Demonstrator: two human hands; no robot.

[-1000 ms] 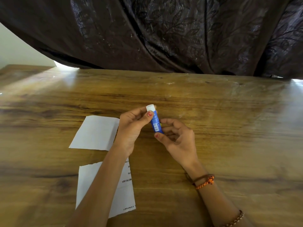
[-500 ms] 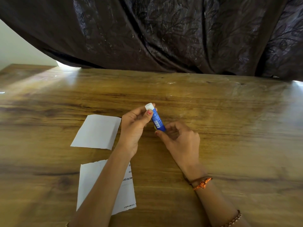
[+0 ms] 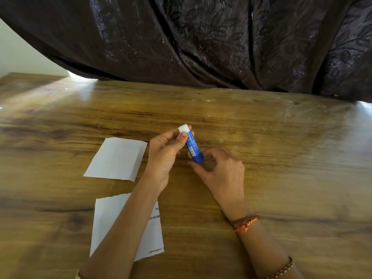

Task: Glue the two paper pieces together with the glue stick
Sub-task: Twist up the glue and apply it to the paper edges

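Note:
A blue glue stick [image 3: 192, 147] with a white end [image 3: 183, 128] is held tilted above the table, white end up and to the left. My left hand [image 3: 164, 156] pinches its upper part between thumb and fingers. My right hand [image 3: 219, 172] curls its thumb and fingertips around the stick's lower end. A blank white paper piece [image 3: 117, 159] lies flat to the left of my left hand. A second paper piece [image 3: 111, 220] with printed text lies nearer to me, partly hidden under my left forearm.
The wooden table [image 3: 281, 158] stretches wide to the right of my hands. A dark patterned curtain [image 3: 201, 43] hangs along the table's far edge. Bracelets sit on my right wrist [image 3: 244, 224].
The glue stick has tilted, its lower end swinging right. My right hand has curled tighter around that end. Both papers lie where they were.

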